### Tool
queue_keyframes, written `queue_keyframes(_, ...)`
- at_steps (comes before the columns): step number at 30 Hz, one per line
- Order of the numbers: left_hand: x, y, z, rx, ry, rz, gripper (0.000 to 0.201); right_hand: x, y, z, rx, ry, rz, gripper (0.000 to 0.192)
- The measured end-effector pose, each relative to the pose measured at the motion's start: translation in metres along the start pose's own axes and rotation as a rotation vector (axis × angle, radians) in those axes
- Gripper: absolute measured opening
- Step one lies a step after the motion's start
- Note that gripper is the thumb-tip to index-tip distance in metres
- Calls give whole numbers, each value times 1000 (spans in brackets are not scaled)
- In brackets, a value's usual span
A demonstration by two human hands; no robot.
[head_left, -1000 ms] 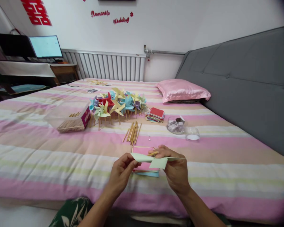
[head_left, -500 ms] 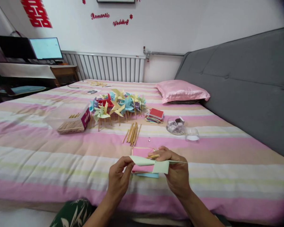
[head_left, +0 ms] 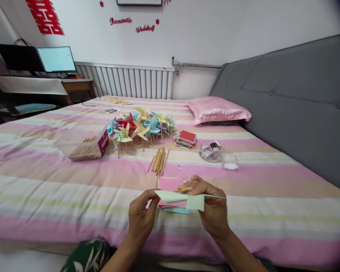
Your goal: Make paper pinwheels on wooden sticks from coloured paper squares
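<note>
A pale green paper pinwheel (head_left: 195, 202) is held up between both hands over the near part of the bed. My left hand (head_left: 142, 213) pinches the tip of its left blade between thumb and fingers. Around its middle and right side, my right hand (head_left: 214, 204) is closed, with a thin wooden stick (head_left: 186, 189) lying along the fingers behind the paper. Under the pinwheel lies a stack of pink paper squares (head_left: 171, 183) with a blue sheet (head_left: 178, 211) at its near edge. The right fingertips are partly hidden by the paper.
Beyond the hands lie loose sticks (head_left: 159, 161), finished pinwheels (head_left: 141, 130), a stack of coloured paper (head_left: 187, 136) and a clear dish of small pieces (head_left: 210, 152). A roll of tape (head_left: 230, 162) sits right; a plastic box of sticks (head_left: 85, 152) stands left. A pink pillow (head_left: 219, 109) lies farther back.
The pinwheel has tilted slightly and shifted a little to the right in my right hand. My left hand still pinches the blade tip, barely moved.
</note>
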State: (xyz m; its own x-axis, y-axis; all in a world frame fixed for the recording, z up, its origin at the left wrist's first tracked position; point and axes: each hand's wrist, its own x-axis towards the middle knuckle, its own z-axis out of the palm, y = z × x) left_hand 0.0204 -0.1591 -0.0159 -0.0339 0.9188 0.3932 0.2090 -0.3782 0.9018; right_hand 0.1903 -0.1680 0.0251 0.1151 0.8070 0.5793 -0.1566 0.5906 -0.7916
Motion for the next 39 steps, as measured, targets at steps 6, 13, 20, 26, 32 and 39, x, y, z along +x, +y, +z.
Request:
queue_keyframes(6, -2, -2, 1, 18, 18, 28, 14, 1, -1, 0, -6, 14, -6, 11)
queue_keyframes(13, -3, -4, 1, 35, 43, 109, 17, 2, -1, -1, 15, 9, -23, 8)
queue_keyframes(20, -1, -4, 2, 82, 46, 286, 21, 3, -2, -2, -10, -5, -58, 8)
queue_keyframes(26, -1, 1, 1, 147, 43, 322, 16, 3, -1, -3, -2, -15, -66, 7)
queue_keyframes(32, -1, 3, 4, 109, 12, 265, 9, 5, 4, -4, 28, -13, -23, 7)
queue_keyframes(39, -5, 7, 7, 68, -156, 135, 15, 4, 16, -8, -22, 42, 111, 7)
